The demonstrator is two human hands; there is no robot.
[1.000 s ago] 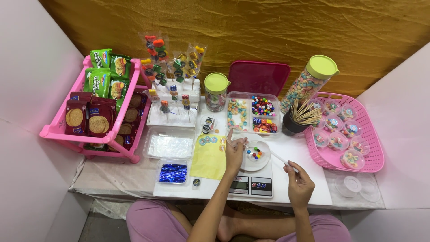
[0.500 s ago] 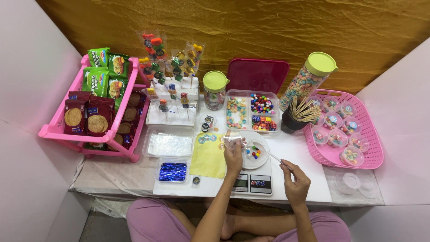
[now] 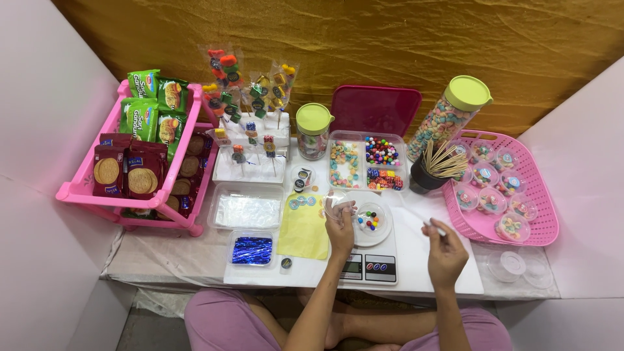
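Left hand (image 3: 339, 221) gripping a clear lid (image 3: 339, 207), right hand (image 3: 444, 244) pinching a thin stick (image 3: 434, 227), risking scattered candies (image 3: 369, 220) off the scale (image 3: 372, 263) near the table's (image 3: 195, 263) front edge.

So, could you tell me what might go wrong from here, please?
1. The left hand holds a small clear lid or cup right beside the candy dish on the scale; a nudge could scatter the sweets.
2. The right hand pinches a thin stick loosely; it might slip.
3. The tall jar leans and could topple onto the pink basket.
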